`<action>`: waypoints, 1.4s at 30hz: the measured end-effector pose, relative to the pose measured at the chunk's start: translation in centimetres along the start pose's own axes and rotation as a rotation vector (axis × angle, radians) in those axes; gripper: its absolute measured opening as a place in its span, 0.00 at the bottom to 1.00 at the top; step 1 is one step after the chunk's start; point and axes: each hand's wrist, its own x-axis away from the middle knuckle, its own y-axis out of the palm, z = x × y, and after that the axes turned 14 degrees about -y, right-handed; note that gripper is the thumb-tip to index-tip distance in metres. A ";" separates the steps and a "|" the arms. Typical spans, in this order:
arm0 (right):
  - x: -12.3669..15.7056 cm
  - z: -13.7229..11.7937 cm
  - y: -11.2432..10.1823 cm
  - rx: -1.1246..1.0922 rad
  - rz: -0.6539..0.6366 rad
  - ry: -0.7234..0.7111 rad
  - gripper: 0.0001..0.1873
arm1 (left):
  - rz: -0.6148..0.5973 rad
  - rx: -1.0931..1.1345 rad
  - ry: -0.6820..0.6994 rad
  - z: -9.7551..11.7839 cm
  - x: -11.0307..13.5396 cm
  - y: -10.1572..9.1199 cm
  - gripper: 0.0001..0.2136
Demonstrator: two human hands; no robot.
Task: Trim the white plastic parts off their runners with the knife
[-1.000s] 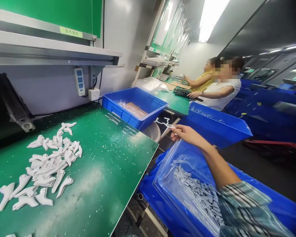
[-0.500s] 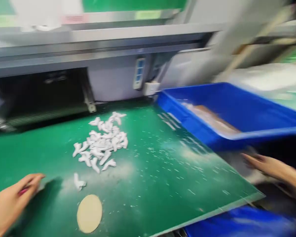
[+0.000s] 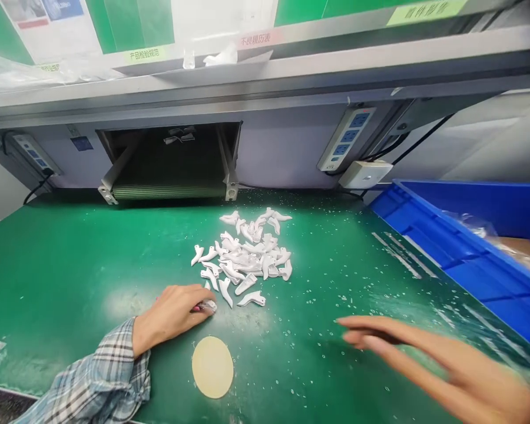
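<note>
My left hand is closed on a small white plastic piece, low over the green table. A bit of something pink also shows between its fingers, too covered to name. Just beyond the fingertips lies a loose pile of curved white plastic pieces, each with a forked or holed end. Below this hand a flat cream-coloured disc rests on the tabletop. At the right, my right hand hovers over the table, slightly blurred, its fingers stretched out and the thumb apart, holding nothing.
The green tabletop is speckled with small white flecks on the right. A blue bin stands at the right edge, with clear plastic and brown cardboard inside. A conveyor belt comes through the back panel. Power strips hang beside it.
The view has swung left. My right hand has come from beside the blue bin to over the table. My left hand has moved right onto the single white piece near the disc.
</note>
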 end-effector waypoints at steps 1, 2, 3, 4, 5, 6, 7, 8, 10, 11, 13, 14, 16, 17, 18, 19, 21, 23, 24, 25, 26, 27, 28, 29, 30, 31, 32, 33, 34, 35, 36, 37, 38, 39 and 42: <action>-1.1 -0.8 1.0 -0.075 -0.199 -0.056 0.16 | -0.016 0.067 0.054 0.5 -0.2 -0.3 0.10; -2.4 -1.8 2.2 -0.100 -0.280 -0.085 0.20 | -0.046 0.136 0.119 1.0 -0.3 -0.7 0.12; -3.5 -2.8 3.5 -0.116 -0.313 -0.136 0.23 | -0.084 0.198 0.186 1.6 -0.3 -1.0 0.14; -4.6 -3.9 4.7 -0.137 -0.348 -0.199 0.24 | -0.121 0.247 0.243 2.1 -0.3 -1.4 0.17; -5.5 -4.9 5.9 -0.169 -0.385 -0.254 0.25 | -0.147 0.281 0.286 2.5 -0.3 -1.8 0.19; -6.3 -5.8 6.9 -0.221 -0.441 -0.288 0.23 | -0.157 0.307 0.313 2.7 -0.2 -2.0 0.21; -6.9 -6.6 7.8 -0.287 -0.500 -0.300 0.21 | -0.159 0.333 0.318 2.8 -0.1 -2.2 0.21; -7.4 -7.2 8.6 -0.364 -0.551 -0.291 0.19 | -0.155 0.364 0.299 2.7 -0.1 -2.2 0.21; -7.8 -7.7 9.8 -0.530 -0.604 -0.220 0.18 | -0.138 0.454 0.214 2.2 -0.1 -2.0 0.17; -7.9 -7.7 10.3 -0.605 -0.598 -0.172 0.18 | -0.124 0.510 0.166 1.8 -0.1 -1.7 0.14; -7.7 -7.3 11.3 -0.722 -0.543 -0.073 0.17 | -0.069 0.607 0.093 1.1 -0.3 -0.9 0.07; -7.5 -7.0 11.8 -0.765 -0.504 -0.025 0.17 | -0.029 0.642 0.072 0.9 -0.4 -0.4 0.03; -6.9 -6.4 12.7 -0.839 -0.437 0.057 0.19 | 0.041 0.682 0.049 0.7 -0.5 0.5 0.02; -6.6 -6.2 13.0 -0.873 -0.414 0.086 0.19 | 0.065 0.690 0.044 0.8 -0.5 1.0 0.03; -6.4 -6.1 13.3 -0.890 -0.394 0.104 0.19 | 0.082 0.696 0.044 0.8 -0.5 1.4 0.03; -6.2 -6.0 13.5 -0.886 -0.375 0.107 0.18 | 0.097 0.701 0.045 0.9 -0.5 1.8 0.04; -5.9 -5.8 13.5 -0.818 -0.327 0.068 0.15 | 0.123 0.712 0.032 1.1 -0.3 2.1 0.06; -5.7 -5.7 13.5 -0.730 -0.253 0.017 0.12 | 0.134 0.716 0.018 1.1 -0.2 2.1 0.11; -5.6 -5.6 13.5 -0.705 -0.206 -0.003 0.11 | 0.129 0.716 0.024 1.1 0.0 2.0 0.13; -5.5 -5.5 13.4 -0.694 -0.154 -0.021 0.09 | 0.119 0.714 0.039 1.1 0.1 1.9 0.14; -5.5 -5.4 13.5 -0.691 -0.098 -0.036 0.08 | 0.106 0.706 0.058 1.1 0.2 1.8 0.15; -5.4 -5.3 13.5 -0.693 -0.048 -0.052 0.07 | 0.091 0.692 0.078 1.1 0.3 1.8 0.16; -5.3 -5.3 13.5 -0.694 -0.008 -0.071 0.07 | 0.074 0.674 0.092 1.1 0.4 1.8 0.17; -5.2 -5.3 13.5 -0.688 0.022 -0.094 0.07 | 0.058 0.653 0.100 1.2 0.5 1.9 0.17; -5.1 -5.3 13.6 -0.675 0.043 -0.116 0.08 | 0.045 0.629 0.104 1.3 0.6 2.1 0.17; -5.1 -5.3 13.6 -0.660 0.058 -0.137 0.09 | 0.033 0.606 0.109 1.4 0.7 2.3 0.16; -5.0 -5.4 13.6 -0.642 0.071 -0.158 0.09 | 0.023 0.585 0.116 1.5 0.9 2.5 0.14; -5.0 -5.5 13.5 -0.625 0.082 -0.178 0.10 | 0.015 0.568 0.120 1.7 1.0 2.7 0.12; -4.9 -5.6 13.5 -0.613 0.094 -0.193 0.10 | 0.006 0.554 0.123 1.8 1.1 2.9 0.11; -4.9 -5.6 13.5 -0.607 0.101 -0.202 0.11 | -0.002 0.542 0.127 1.9 1.1 3.1 0.10; -4.9 -5.7 13.5 -0.607 0.104 -0.205 0.11 | -0.007 0.534 0.128 2.0 1.2 3.2 0.10; -4.9 -5.7 13.5 -0.609 0.107 -0.206 0.11 | -0.009 0.532 0.126 2.1 1.2 3.3 0.11; -4.9 -5.8 13.5 -0.612 0.106 -0.206 0.11 | -0.014 0.535 0.121 2.1 1.2 3.4 0.11; -4.9 -5.8 13.6 -0.615 0.104 -0.206 0.11 | -0.019 0.540 0.116 2.1 1.2 3.4 0.12; -4.8 -5.9 13.6 -0.609 0.107 -0.216 0.12 | -0.047 0.562 0.111 2.1 1.2 3.4 0.12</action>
